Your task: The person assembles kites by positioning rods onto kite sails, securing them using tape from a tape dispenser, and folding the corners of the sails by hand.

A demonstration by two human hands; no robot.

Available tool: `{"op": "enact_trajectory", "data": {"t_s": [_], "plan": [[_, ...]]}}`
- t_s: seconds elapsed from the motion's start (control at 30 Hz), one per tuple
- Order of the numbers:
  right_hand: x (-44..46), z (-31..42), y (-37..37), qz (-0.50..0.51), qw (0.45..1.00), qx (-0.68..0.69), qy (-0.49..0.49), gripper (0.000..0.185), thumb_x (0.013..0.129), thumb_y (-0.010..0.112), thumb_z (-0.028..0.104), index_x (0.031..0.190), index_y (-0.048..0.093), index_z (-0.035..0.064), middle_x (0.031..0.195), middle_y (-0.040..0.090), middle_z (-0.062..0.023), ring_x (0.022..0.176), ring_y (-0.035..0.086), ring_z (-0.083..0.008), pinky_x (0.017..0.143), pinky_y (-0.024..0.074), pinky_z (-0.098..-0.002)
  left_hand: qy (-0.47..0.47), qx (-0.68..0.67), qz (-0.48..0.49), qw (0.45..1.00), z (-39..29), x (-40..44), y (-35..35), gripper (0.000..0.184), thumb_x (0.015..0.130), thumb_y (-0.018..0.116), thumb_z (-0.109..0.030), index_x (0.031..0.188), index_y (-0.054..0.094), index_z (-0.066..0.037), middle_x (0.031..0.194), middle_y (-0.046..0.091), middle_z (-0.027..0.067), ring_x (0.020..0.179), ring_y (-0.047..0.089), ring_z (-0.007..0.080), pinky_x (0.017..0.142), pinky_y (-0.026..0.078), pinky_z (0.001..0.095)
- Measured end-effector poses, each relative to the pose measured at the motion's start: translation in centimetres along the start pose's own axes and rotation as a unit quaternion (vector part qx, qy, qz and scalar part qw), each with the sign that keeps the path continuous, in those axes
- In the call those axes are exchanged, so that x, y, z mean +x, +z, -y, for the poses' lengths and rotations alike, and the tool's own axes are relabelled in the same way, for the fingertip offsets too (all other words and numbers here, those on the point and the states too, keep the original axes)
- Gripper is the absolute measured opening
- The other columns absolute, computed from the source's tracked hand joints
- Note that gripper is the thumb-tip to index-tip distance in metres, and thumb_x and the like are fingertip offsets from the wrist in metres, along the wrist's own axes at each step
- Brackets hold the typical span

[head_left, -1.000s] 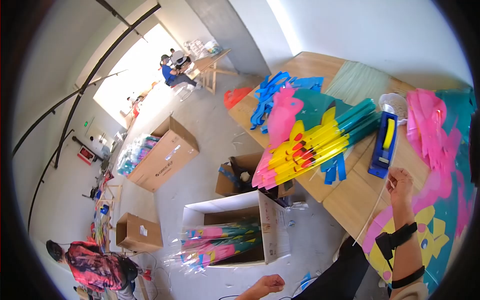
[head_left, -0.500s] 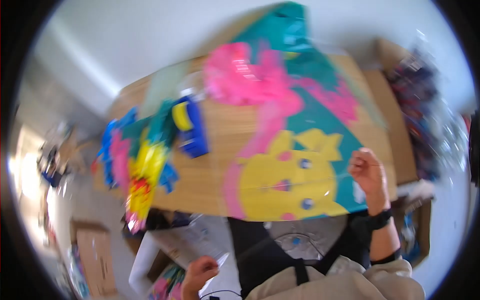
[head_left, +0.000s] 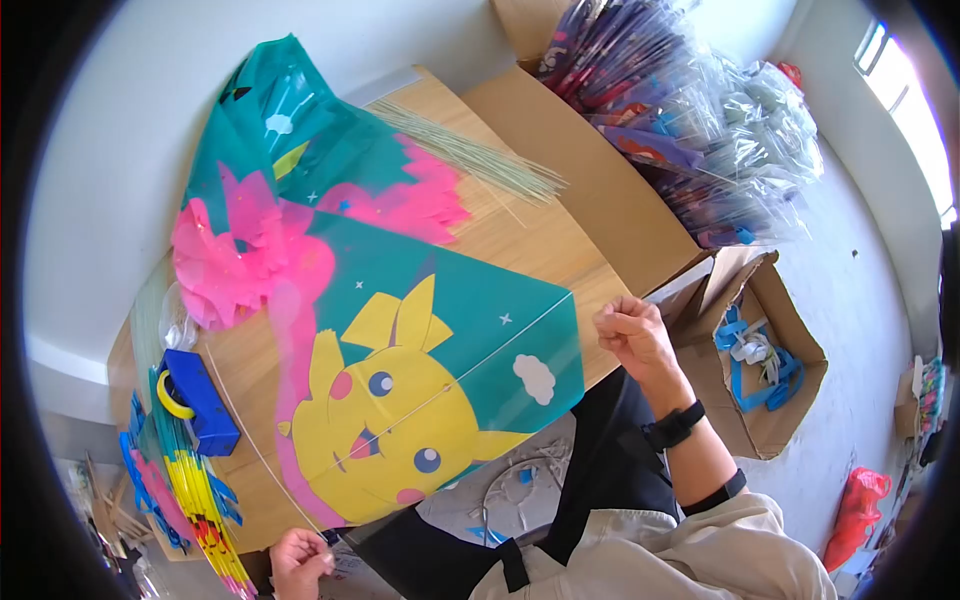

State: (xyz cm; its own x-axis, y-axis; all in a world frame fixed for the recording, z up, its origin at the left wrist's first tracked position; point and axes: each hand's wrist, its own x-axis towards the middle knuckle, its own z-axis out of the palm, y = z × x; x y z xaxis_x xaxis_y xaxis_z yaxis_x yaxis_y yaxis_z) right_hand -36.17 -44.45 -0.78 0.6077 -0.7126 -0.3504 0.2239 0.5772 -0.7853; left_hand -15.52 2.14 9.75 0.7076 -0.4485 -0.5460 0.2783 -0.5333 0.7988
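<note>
A green plastic kite sheet (head_left: 500, 320) with a yellow cartoon face (head_left: 400, 410) lies on the wooden table, a thin pale rod running diagonally across it. My right hand (head_left: 635, 335) hovers just beyond the sheet's right corner, thumb and fingers pinched; anything between them is too small to see. At the table's front edge my left hand (head_left: 300, 562) is closed, near the lower end of another thin curved rod (head_left: 252, 432) and a small black piece. Whether it grips them is unclear. Pink film (head_left: 230, 255) lies bunched on the green sheet's far part.
A blue tape dispenser (head_left: 203, 402) stands at left, beside folded yellow kites (head_left: 195, 485) and blue strips. Thin sticks (head_left: 470, 150) lie at the table's back. Right of the table are a large carton (head_left: 590, 185), wrapped bundles (head_left: 700, 130) and an open box (head_left: 770, 350) with blue ribbon.
The view has swung right, from the room and boxes to the kite sheet. Both hands remain closed; my right hand now appears beside the sheet's corner, my left by the table's front edge.
</note>
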Motion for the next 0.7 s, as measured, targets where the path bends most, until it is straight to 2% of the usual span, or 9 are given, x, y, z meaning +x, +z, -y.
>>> {"op": "enact_trajectory", "data": {"t_s": [0.07,0.1,0.17,0.23,0.3,0.33,0.43,0.53,0.7], "plan": [[1.0,-0.1,0.6,-0.039,0.988,-0.131,-0.068,0.012,0.073,0.069,-0.001,0.069,0.058,0.0013,0.059,0.052,-0.0004,0.050,0.044,-0.0074,0.046,0.0339,-0.0213,0.025,-0.030,-0.016,0.999,0.6,1.8,-0.1,0.019,0.067,0.058,0.004,0.085,0.052,0.002,0.070,0.055,0.0056,0.054,0.053,0.0115,0.051,0.045,0.0232],[1.5,-0.2,1.0,-0.043,0.988,-0.131,-0.068,0.012,0.073,0.069,-0.001,0.069,0.058,0.0013,0.059,0.052,-0.0004,0.050,0.044,-0.0074,0.046,0.0339,-0.0213,0.036,-0.041,-0.024,0.998,0.0,2.4,0.2,0.021,0.066,0.057,0.004,0.086,0.051,0.002,0.070,0.054,0.0055,0.052,0.050,0.0108,0.047,0.042,0.0223],[2.4,-0.6,1.4,-0.093,0.945,-0.262,-0.172,0.011,0.074,0.069,0.002,0.068,0.060,0.0012,0.057,0.052,0.0006,0.049,0.044,-0.0076,0.047,0.0348,-0.0198,0.044,-0.051,-0.028,0.997,-0.5,3.5,0.4,0.022,0.065,0.056,0.003,0.086,0.050,0.002,0.069,0.053,0.0053,0.049,0.047,0.0100,0.044,0.039,0.0214],[3.8,-1.6,0.5,-0.101,0.936,-0.286,-0.179,0.009,0.071,0.070,0.003,0.069,0.062,0.0008,0.062,0.053,-0.0001,0.053,0.047,-0.0095,0.051,0.0381,-0.0211,0.078,-0.043,-0.039,0.995,-0.6,4.6,0.2,0.022,0.066,0.056,0.004,0.087,0.050,0.001,0.071,0.054,0.0053,0.050,0.047,0.0096,0.045,0.039,0.0210],[4.6,-2.2,0.6,-0.130,0.885,-0.354,-0.273,0.008,0.069,0.069,0.003,0.071,0.062,0.0012,0.071,0.054,-0.0022,0.061,0.050,-0.0111,0.055,0.0407,-0.0242,0.074,-0.025,-0.053,0.996,-0.7,5.8,0.1,0.022,0.067,0.055,0.004,0.088,0.050,0.000,0.072,0.054,0.0050,0.050,0.047,0.0089,0.045,0.038,0.0203],[4.2,-1.8,1.2,-0.144,0.881,-0.376,-0.250,0.010,0.066,0.070,0.004,0.071,0.061,0.0015,0.078,0.054,-0.0055,0.073,0.054,-0.0174,0.063,0.0441,-0.0292,0.079,-0.022,-0.060,0.995,-0.7,6.4,-0.1,0.019,0.069,0.057,0.004,0.087,0.051,0.000,0.071,0.054,0.0041,0.052,0.049,0.0082,0.048,0.039,0.0201],[4.9,-2.8,1.2,-0.178,0.840,-0.427,-0.284,0.012,0.065,0.071,0.005,0.068,0.060,0.0019,0.082,0.056,-0.0071,0.083,0.054,-0.0238,0.071,0.0449,-0.0330,0.094,-0.026,-0.079,0.992,-0.4,8.0,0.4,0.019,0.069,0.052,0.006,0.086,0.049,-0.002,0.068,0.050,0.0029,0.050,0.045,0.0082,0.046,0.036,0.0195],[4.9,-2.7,1.6,-0.190,0.835,-0.445,-0.263,0.014,0.065,0.072,0.007,0.067,0.059,0.0018,0.086,0.058,-0.0081,0.092,0.051,-0.0278,0.078,0.0438,-0.0364,0.094,-0.022,-0.073,0.993,0.3,9.1,0.0,0.021,0.069,0.054,0.007,0.087,0.050,-0.002,0.072,0.052,0.0034,0.050,0.045,0.0084,0.046,0.037,0.0210],[4.9,-2.4,2.0,-0.188,0.815,-0.485,-0.256,0.013,0.066,0.073,0.009,0.069,0.062,0.0023,0.091,0.058,-0.0087,0.095,0.050,-0.0272,0.082,0.0431,-0.0365,0.075,-0.022,-0.074,0.994,0.9,9.8,0.1,0.021,0.072,0.054,0.006,0.091,0.050,-0.003,0.073,0.052,0.0036,0.051,0.045,0.0091,0.046,0.038,0.0215]]}}
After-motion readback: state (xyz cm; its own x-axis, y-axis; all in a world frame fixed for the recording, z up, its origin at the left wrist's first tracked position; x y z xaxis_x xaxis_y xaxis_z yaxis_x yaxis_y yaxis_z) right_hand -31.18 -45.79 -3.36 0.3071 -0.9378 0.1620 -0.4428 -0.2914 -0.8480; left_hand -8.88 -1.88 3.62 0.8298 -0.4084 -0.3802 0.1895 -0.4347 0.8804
